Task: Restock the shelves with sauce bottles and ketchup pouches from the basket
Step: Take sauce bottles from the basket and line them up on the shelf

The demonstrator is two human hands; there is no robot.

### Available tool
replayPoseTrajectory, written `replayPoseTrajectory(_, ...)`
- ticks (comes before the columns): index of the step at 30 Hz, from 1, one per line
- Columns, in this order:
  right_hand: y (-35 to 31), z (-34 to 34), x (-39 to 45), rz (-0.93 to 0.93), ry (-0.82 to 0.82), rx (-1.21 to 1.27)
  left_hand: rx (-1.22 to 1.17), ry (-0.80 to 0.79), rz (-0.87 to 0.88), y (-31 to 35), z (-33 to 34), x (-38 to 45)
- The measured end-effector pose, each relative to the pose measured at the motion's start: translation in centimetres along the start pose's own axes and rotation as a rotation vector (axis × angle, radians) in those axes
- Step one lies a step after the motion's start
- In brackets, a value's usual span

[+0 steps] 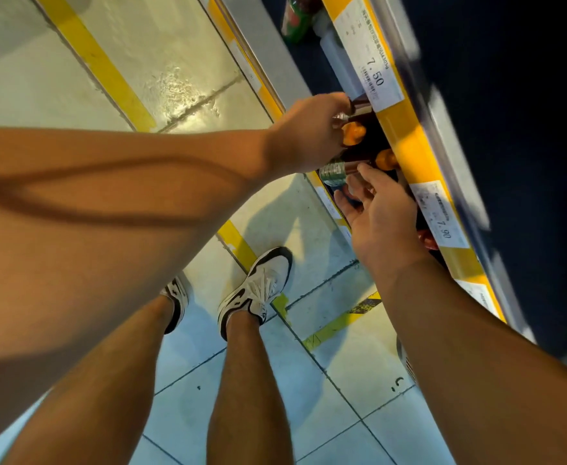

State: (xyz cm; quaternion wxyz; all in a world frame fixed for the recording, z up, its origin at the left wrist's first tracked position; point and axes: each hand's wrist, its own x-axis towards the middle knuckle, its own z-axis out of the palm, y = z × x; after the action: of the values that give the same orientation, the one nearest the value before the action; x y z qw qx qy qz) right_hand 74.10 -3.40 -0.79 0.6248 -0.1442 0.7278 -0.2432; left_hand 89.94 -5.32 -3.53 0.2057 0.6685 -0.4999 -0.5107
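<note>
Reaching: we have both hands at the shelf lip (406, 152), the yellow price rail that runs diagonally across the upper right, with two dark sauce bottles lying just under it.
Upper bottle: our left hand (309, 132) grips the upper sauce bottle (362, 127), the one whose orange cap sits against the rail; the fingers are curled round its body, so most of the glass is hidden.
Lower bottle: the second sauce bottle (356, 164) lies just beside the first, orange cap toward the rail, label end toward us.
Right hand: our right hand (379, 209) is under and beside that lower bottle, palm up, fingers loosely spread; the fingertips touch or nearly touch its body, and we cannot tell which.
Handling: we judge these bottles stiff, smooth and fairly heavy for their size, likely breakable if dropped on the tiled floor (309, 414). The body near the label is the safer hold; the cap is too narrow.
Arms: both forearms stretch forward and down, the left crossing over from the far side.
Basket: not clearly in view.
</note>
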Motion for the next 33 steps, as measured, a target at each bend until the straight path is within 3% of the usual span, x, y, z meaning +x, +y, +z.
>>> replayPoseTrajectory(3,0.3,-0.5,-0.3,-0.014,0.021,-0.023,-0.04,0.057,-0.111,-1.9,-0.7,-1.1)
replayPoseTrajectory(7,0.7,-1.4,-1.3,-0.038,-0.012,-0.104,0.028,0.018,-0.186,-4.9,-1.0,-4.2)
replayPoseTrajectory(15,0.9,-2.0,-3.1,-0.044,0.103,-0.181,0.012,0.073,-0.118,-4.8,-2.0,-7.5)
replayPoseTrajectory(24,0.6,0.6,0.7,-0.096,0.221,-0.243,0.086,0.114,0.135,-0.8,0.7,-1.2)
replayPoseTrajectory(28,0.5,0.3,2.2,-0.028,0.204,-0.229,0.179,0.037,0.211,-0.5,1.7,0.6)
replayPoseTrajectory(33,0.4,0.2,2.4,-0.03,0.131,-0.098,0.215,0.074,0.172,-0.9,2.1,1.4)
